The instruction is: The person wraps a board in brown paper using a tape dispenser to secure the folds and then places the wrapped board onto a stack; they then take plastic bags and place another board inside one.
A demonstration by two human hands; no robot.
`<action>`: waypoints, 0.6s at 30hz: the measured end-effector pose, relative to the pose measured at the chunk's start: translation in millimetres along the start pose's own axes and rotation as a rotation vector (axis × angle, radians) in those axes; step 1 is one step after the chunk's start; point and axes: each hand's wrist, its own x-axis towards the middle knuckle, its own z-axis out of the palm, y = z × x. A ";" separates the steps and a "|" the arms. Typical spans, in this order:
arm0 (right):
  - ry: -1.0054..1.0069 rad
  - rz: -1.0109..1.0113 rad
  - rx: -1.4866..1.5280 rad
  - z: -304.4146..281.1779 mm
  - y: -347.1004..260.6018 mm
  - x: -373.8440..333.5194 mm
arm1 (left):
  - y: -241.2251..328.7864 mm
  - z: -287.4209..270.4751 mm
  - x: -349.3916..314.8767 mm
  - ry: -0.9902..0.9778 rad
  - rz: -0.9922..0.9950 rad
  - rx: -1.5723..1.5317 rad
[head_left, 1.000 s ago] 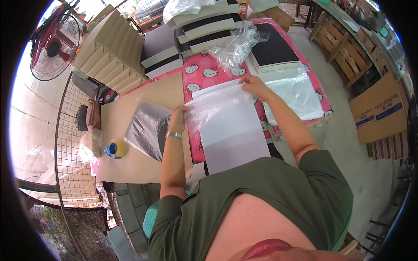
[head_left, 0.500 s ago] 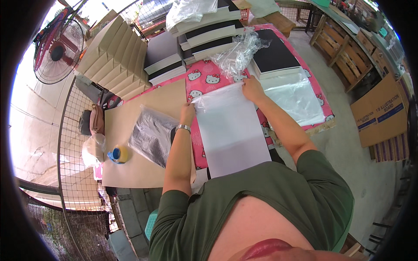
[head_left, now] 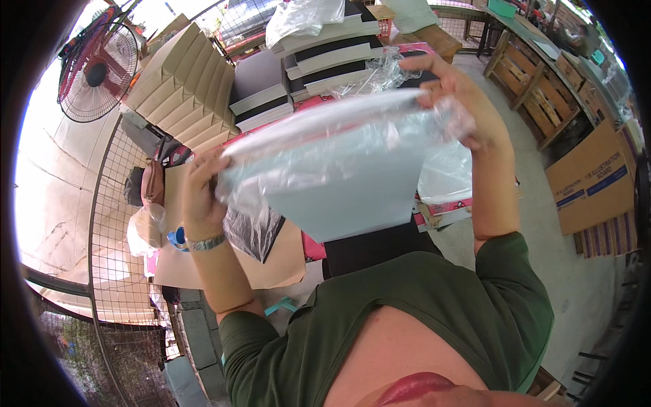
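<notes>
Between my two hands hangs a pale sheet stack in a clear plastic bag (head_left: 352, 183), raised above the table and tilted, its far edge blurred by motion. My left hand (head_left: 205, 190) is closed around the bag's left corner. At the opposite corner, my right hand (head_left: 464, 102) grips the bunched plastic, its index finger stretched out. Under the left forearm lies a dark flat item in clear plastic (head_left: 254, 230), resting on brown paper (head_left: 281, 261). Beyond the right side of the raised bag, more clear plastic bags (head_left: 447, 169) lie flat.
Stacks of black and white boards (head_left: 332, 68) stand at the back, beside brown-wrapped bundles (head_left: 180, 88). Crumpled clear plastic (head_left: 380, 74) lies near them. A red fan (head_left: 98, 73) is at far left. A cardboard box (head_left: 593, 173) leans at right. A blue-topped container (head_left: 178, 237) sits at left.
Both hands have risen and moved apart, lifting the bagged stack up from near my lap. My left hand went left, my right hand right and upward.
</notes>
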 end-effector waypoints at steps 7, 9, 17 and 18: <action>0.147 0.291 0.262 -9.5 59.7 -65.1 | -58.9 -47.2 -52.1 0.059 -0.280 -0.050; 0.266 0.388 0.340 -14.3 89.0 -79.6 | -87.8 -59.9 -47.6 -0.200 -0.416 -0.342; 0.071 -0.125 -0.113 -29.7 114.2 -57.2 | -123.5 -60.1 -33.3 -0.114 0.022 -0.045; 0.051 -0.209 -0.150 -15.0 107.7 -39.9 | -114.1 -62.3 -29.5 -0.201 0.044 -0.277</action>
